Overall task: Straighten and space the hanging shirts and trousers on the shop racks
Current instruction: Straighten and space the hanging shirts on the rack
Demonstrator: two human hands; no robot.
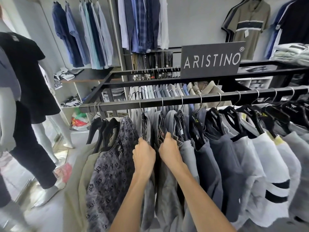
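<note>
Two soft grey shirts [167,185]; left hand [144,154] clutches one; right hand [169,149] another.

"ARISTINO®", white lettering: dark sign [212,60] standing on rack [150,82] top. "ARISTINO", white print: black hangers [214,114].

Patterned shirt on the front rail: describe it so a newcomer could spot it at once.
Find the black ARISTINO sign, then drop to the front rail below it. Near the rail's left end, just left of the left hand, hangs the patterned shirt: grey, covered in dark repeated logos, while its neighbours are plain.
</note>
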